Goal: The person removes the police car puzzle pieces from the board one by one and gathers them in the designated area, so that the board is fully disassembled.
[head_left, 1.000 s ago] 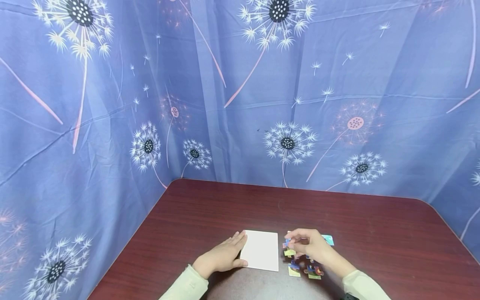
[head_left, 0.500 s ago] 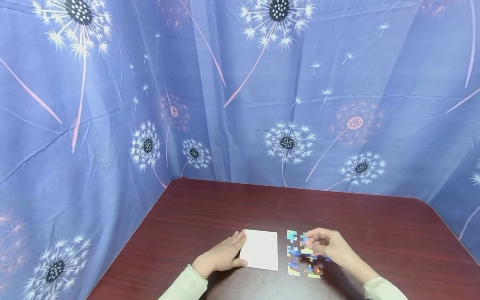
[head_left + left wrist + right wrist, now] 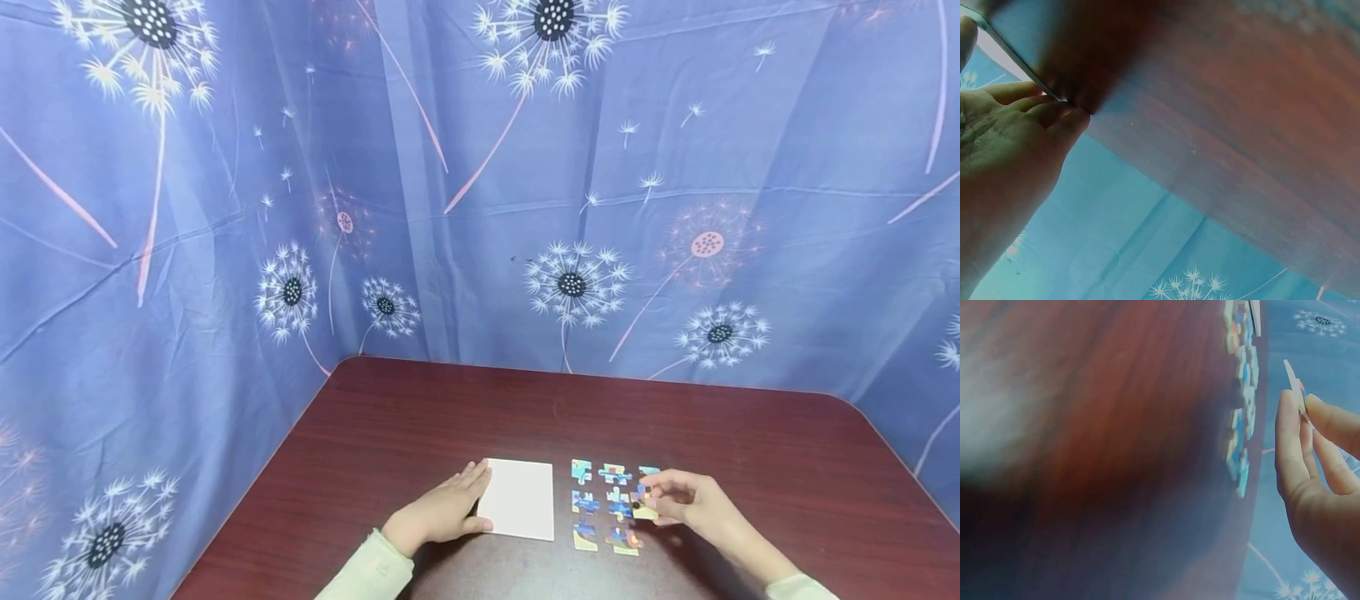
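Observation:
My left hand [image 3: 442, 510] touches the left edge of a white square board [image 3: 517, 500], fingers extended along it and thumb near its lower corner. In the left wrist view, the fingertips of this hand [image 3: 1029, 125] meet the thin edge of the board [image 3: 1013, 56]. Between thumb and fingers, my right hand [image 3: 693, 504] pinches a jigsaw piece [image 3: 643, 505] with a yellow edge. The right wrist view shows that piece [image 3: 1294, 384] raised and tilted. Several other jigsaw pieces [image 3: 586, 502] lie in rows right of the board; one [image 3: 648, 471] is partly covered by the right hand.
A dark reddish wooden table [image 3: 450, 400] carries everything. Blue curtains [image 3: 480, 250] with a dandelion print stand behind it and along its left side. Light glares off the near part of the table.
The right hand has moved rightward over the pieces with the jigsaw piece in its pinch, uncovering the left and middle columns. The left hand and the board stay in place.

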Tool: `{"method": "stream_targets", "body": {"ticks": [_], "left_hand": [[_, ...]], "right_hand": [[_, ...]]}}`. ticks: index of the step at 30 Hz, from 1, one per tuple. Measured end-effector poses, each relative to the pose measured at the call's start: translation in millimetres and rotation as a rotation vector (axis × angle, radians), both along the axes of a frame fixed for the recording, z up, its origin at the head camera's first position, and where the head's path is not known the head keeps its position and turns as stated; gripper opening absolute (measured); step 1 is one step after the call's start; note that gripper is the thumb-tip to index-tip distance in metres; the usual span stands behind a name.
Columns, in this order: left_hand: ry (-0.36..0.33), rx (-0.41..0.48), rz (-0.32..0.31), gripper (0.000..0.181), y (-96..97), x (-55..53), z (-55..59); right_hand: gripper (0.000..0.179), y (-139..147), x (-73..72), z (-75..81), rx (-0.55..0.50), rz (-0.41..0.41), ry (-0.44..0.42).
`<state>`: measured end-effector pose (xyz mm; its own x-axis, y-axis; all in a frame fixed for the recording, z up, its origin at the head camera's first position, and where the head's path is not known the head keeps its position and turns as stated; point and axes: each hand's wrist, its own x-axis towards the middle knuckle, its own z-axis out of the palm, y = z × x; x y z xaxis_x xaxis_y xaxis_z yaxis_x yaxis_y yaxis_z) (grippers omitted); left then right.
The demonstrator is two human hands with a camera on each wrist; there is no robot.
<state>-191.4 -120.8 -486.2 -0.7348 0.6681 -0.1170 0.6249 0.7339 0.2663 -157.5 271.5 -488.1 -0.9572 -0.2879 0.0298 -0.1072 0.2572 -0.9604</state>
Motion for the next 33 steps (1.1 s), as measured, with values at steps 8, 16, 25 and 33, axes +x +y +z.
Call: {"method": "stream_targets", "body": {"ticks": [8,16,25,33], "left_hand": [[-0.007,0.002,-0.001,0.076,-0.3,0.8,1.6],[-0.002,-0.004,-0.001,0.077,0.2,0.4,1.5],[-0.007,-0.005,-0.005,0.076,0.5,1.3,3.2],[-0.012,0.0,-0.005,0.077,0.6,0.6,1.4]], "right_hand": [[0.038,14.3,12.0,-6.3,-0.01,0.034,-0.071],[0.042,22.3,22.1,-9.8,-0.006,0.049,-0.129],[0.038,22.1,26.0,-16.6,-0.001,0.059,-0.115],[0.031,20.6,29.2,-16.7,0.092,0.028,-0.042]]}}
